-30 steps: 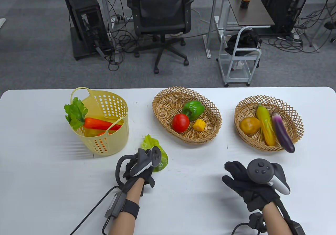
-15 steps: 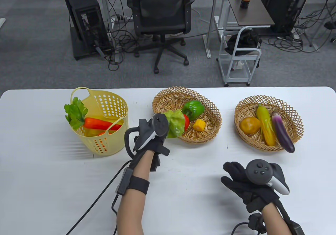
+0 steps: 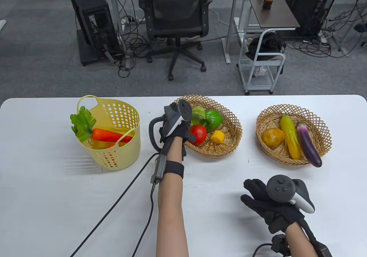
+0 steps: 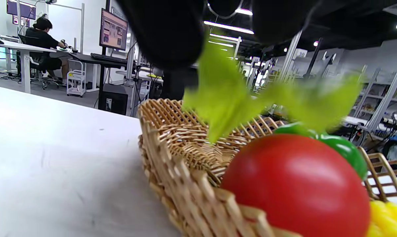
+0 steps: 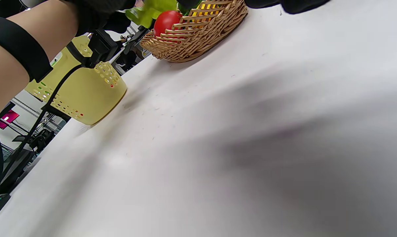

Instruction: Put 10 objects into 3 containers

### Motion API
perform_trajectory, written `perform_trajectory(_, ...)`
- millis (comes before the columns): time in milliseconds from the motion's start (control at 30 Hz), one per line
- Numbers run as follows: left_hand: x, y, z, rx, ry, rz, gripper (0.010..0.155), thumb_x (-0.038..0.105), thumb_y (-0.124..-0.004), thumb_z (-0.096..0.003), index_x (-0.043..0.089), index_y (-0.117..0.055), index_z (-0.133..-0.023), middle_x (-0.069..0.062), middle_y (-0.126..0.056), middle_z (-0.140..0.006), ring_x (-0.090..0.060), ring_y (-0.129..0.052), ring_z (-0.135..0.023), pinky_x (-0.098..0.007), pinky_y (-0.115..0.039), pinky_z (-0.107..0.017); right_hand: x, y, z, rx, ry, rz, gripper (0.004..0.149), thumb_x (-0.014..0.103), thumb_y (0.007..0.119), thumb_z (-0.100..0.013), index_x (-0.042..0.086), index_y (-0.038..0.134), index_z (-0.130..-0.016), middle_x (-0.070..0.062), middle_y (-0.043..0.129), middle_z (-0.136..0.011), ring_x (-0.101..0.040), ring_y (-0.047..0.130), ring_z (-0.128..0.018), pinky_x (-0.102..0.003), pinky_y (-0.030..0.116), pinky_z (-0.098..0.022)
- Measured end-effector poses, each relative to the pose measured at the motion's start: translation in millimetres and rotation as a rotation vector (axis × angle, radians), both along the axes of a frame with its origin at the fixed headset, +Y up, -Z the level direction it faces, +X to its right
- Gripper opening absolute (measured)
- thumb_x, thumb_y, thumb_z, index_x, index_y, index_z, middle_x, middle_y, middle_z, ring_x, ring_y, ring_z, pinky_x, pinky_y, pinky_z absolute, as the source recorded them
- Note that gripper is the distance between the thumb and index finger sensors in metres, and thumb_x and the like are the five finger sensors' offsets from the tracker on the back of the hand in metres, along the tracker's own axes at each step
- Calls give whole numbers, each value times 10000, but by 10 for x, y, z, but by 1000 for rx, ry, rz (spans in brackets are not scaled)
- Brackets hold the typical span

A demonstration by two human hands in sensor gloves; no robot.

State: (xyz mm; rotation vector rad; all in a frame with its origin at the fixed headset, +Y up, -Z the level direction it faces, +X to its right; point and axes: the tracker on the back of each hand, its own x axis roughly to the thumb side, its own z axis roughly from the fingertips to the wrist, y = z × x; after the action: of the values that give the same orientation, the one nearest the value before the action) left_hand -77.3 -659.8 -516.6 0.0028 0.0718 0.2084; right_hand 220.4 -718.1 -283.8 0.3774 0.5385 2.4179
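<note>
Left hand [image 3: 175, 125] has carried the lettuce leaf [image 3: 197, 114] from the table up over the middle wicker basket [image 3: 229, 142], fingers pinching it above the tomato [image 3: 198, 134]. Right hand [image 3: 269, 202] rests apart, holding nothing. Risk: limp leaf drapes over the rim and slides out.

Left wrist view. Gloved fingers [image 4: 167, 31] of the left hand hold a lettuce leaf [image 4: 224, 98] over a wicker basket [image 4: 182, 171] on the white table [image 4: 53, 164]; a tomato [image 4: 295, 186], green pepper [image 4: 343, 148] and yellow piece [image 4: 387, 219] lie inside.
</note>
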Motion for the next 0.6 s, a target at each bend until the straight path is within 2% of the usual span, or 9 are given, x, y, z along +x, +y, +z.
perform_trajectory(133,-49,3,123,63,-37,-18,635,471,-728,-602,279,-434,-1132,-76,-436,-1202,-321,-716,-1045,-297,-864,-587,-11,-8,11,-7,10,0,716,490,502,-648,31,264,-1143,-329,182,-1150,-600,355,-996,-661,492,-692)
perform_trajectory(267,-111,53,365,78,-141,63,682,503,-724,-582,220,-442,-1135,-156,-449,-1184,-379,-687,-1038,-388,-833,-608,-38,5,28,6,24,6,717,491,501,-648,31,260,-1143,-326,183,-1152,-595,347,-1001,-670,472,-696)
perform_trajectory(367,-177,105,601,26,-245,107,853,609,-737,-530,197,-343,-1164,-168,-373,-1208,-429,-656,-1052,-432,-840,-598,-53,16,37,15,30,12,716,491,503,-648,33,261,-1143,-325,185,-1152,-597,345,-1000,-673,466,-697)
perform_trajectory(600,-408,177,1275,30,-354,114,896,662,-709,-521,170,-337,-1171,-210,-375,-1207,-473,-640,-1050,-481,-821,-608,-57,57,53,50,16,5,722,489,507,-647,34,246,-1142,-319,203,-1158,-597,340,-1004,-679,451,-700)
